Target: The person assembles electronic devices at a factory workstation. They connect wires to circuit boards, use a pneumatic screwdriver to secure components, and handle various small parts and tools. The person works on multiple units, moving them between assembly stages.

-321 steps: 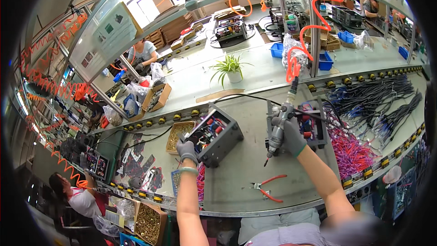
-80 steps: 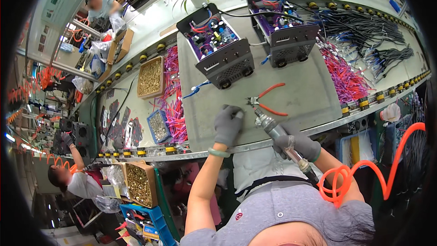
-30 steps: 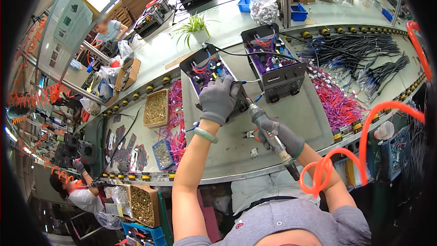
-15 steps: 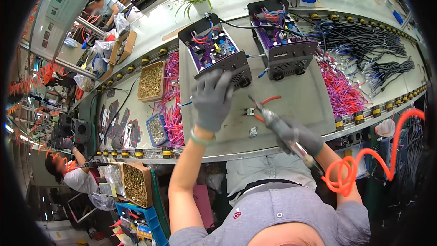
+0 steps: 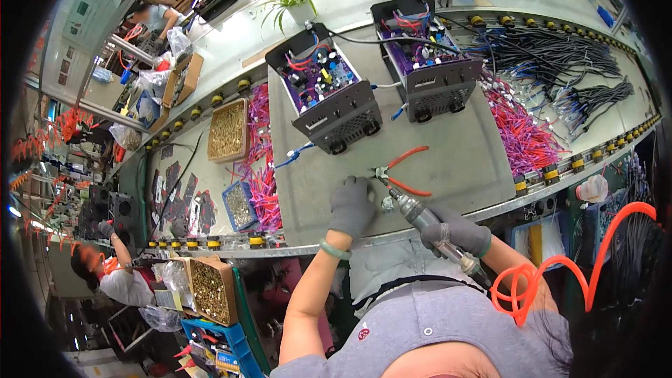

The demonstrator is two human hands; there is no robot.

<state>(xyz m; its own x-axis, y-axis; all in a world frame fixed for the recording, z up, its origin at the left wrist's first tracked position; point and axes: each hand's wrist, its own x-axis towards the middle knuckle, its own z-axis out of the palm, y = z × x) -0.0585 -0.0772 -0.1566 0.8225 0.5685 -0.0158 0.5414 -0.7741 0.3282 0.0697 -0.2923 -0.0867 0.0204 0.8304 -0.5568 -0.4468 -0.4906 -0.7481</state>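
My right hand (image 5: 462,236), in a grey glove, is wrapped round an air screwdriver (image 5: 420,217). The tool's tip points forward and left, close to red-handled cutters (image 5: 411,189) lying with their handles spread. My left hand (image 5: 352,206), also gloved, is low over the work mat (image 5: 315,203) left of the cutters. Its fingers are curled, and whatever they may hold is hidden. Beyond my hands stand two open black cases with purple circuit boards: the left case (image 5: 341,117) is nearer, the right case (image 5: 439,84) stands beside it.
Red and purple wires (image 5: 514,129) lie right of the mat, with black cables (image 5: 560,56) beyond. At left are a tray of brass-coloured parts (image 5: 229,129) and a blue tray of small parts (image 5: 239,204). An orange coiled hose (image 5: 595,266) loops at right. Two people work farther left.
My left hand has left the left case's front and come back toward me, its fingers curling. The screwdriver has drawn slightly back toward me, still in my right hand.
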